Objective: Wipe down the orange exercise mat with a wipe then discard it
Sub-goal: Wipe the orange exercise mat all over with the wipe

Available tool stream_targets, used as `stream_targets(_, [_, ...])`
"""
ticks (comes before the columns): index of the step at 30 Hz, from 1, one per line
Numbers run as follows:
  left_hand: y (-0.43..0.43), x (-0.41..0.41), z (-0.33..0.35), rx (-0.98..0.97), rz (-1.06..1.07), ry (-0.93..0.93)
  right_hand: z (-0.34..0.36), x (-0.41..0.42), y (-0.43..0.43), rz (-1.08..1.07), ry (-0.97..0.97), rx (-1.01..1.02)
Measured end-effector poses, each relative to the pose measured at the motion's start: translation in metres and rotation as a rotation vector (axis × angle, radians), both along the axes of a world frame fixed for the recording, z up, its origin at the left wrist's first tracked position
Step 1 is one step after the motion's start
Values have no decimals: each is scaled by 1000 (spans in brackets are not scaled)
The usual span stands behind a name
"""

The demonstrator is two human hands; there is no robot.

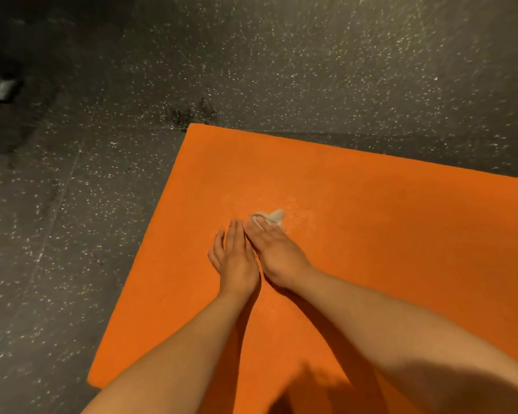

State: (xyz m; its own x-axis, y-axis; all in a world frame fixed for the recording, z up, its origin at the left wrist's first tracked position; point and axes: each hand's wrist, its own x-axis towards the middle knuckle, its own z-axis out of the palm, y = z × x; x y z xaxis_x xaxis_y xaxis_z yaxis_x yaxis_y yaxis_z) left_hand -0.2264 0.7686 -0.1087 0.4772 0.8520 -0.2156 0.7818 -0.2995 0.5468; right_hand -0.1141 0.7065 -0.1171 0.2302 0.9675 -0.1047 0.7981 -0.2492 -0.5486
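The orange exercise mat (371, 234) lies flat on the floor and fills the lower right of the head view. My right hand (277, 253) presses a small crumpled white wipe (274, 217) against the mat; only the wipe's far end shows past my fingertips. My left hand (237, 258) rests flat on the mat right beside it, fingers together, touching the right hand's side and holding nothing. A faint damp sheen shows on the mat just beyond the wipe.
Dark speckled rubber flooring (87, 234) surrounds the mat on the left and far sides. A metallic object (0, 88) stands at the far left edge in shadow. The mat's far left corner (193, 127) is near the middle of the view.
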Motion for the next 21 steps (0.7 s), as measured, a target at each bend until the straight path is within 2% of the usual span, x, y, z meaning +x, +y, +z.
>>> stream_targets(2, [1,-2,-1,0,-23,2,-2,8,-1,126,15,32])
stream_targets(4, [1,-4,1,18,-75,49,-3,32,-3,95,-74,22])
stream_targets(7, [1,-4,6,-29,-89,96,3,61,-12,-279,-165,-85])
stream_targets(9, [0,-3,9,-49,-98,110,6,53,-13,-414,-159,-109])
stream_targets(11, [-1,-3,11,-62,-99,106,8,26,-9,-378,-92,-93])
stream_targets(14, [-2,-2,13,-78,-96,102,10,-9,-14,-108,-23,-49])
stream_targets(16, [-3,-3,16,-90,-107,117,12,-4,-20,-6,-38,-30])
stream_targets(18, [-4,-5,19,-104,-134,144,10,12,-27,-87,-81,-62])
stream_targets(21, [-5,-8,23,-104,-163,191,12,17,-31,-354,-94,-133])
